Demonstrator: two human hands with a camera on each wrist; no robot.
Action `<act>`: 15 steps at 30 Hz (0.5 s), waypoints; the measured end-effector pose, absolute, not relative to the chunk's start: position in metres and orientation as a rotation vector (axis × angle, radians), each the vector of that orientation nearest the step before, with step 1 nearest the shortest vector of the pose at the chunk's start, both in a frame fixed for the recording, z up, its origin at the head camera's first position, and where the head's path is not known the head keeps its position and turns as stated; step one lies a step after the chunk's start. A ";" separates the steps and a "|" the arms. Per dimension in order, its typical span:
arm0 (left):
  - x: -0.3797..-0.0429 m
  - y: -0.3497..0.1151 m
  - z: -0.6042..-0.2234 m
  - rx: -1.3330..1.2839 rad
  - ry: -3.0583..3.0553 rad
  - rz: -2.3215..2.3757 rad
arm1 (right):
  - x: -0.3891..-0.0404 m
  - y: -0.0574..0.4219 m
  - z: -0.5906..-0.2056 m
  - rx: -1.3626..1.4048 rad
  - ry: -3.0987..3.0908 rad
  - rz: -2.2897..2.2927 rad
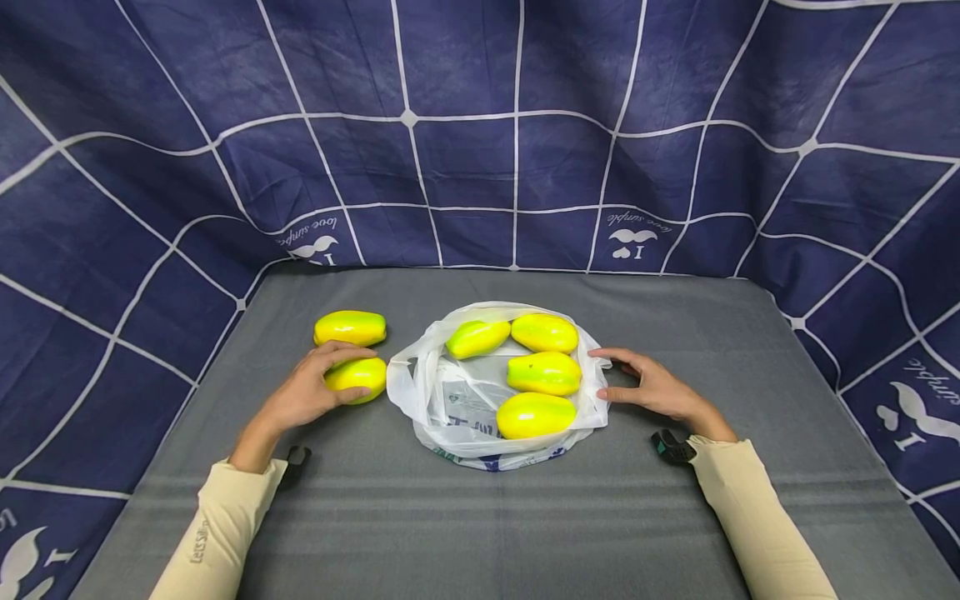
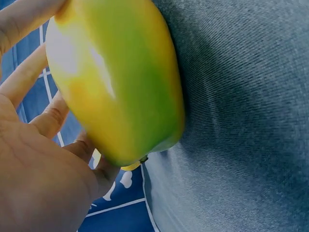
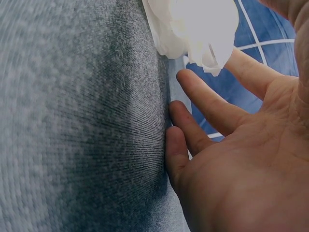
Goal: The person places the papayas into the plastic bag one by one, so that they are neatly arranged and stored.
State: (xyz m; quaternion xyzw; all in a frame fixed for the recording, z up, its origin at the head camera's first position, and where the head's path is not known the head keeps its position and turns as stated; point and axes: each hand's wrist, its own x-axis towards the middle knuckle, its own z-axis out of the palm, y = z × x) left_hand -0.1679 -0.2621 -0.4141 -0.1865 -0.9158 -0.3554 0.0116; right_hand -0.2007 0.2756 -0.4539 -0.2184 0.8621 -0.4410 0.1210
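My left hand grips a yellow-green papaya on the grey cloth, with fingers over its far side and thumb at its near side. In the left wrist view, the glossy papaya shows a green stripe and a small dark stem end. Just behind it lies a second papaya. A white plastic bag lies spread in the middle, its mouth facing up, with several papayas inside. My right hand is at the bag's right rim, thumb and forefinger apart. In the right wrist view its fingers extend loosely beside the bag's edge.
A grey cloth covers the table. Dark blue curtains with white grid lines stand along the back and both sides. Dark straps sit on both wrists.
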 end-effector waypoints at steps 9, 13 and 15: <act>-0.167 -0.262 -0.421 -0.554 -2.865 -1.125 | -0.200 0.275 -0.454 -0.632 2.511 -1.297; -0.166 -0.262 -0.423 -0.563 -2.856 -1.135 | -0.200 0.275 -0.454 -0.635 2.509 -1.300; -0.166 -0.262 -0.424 -0.572 -2.854 -1.131 | -0.200 0.275 -0.454 -0.633 2.511 -1.297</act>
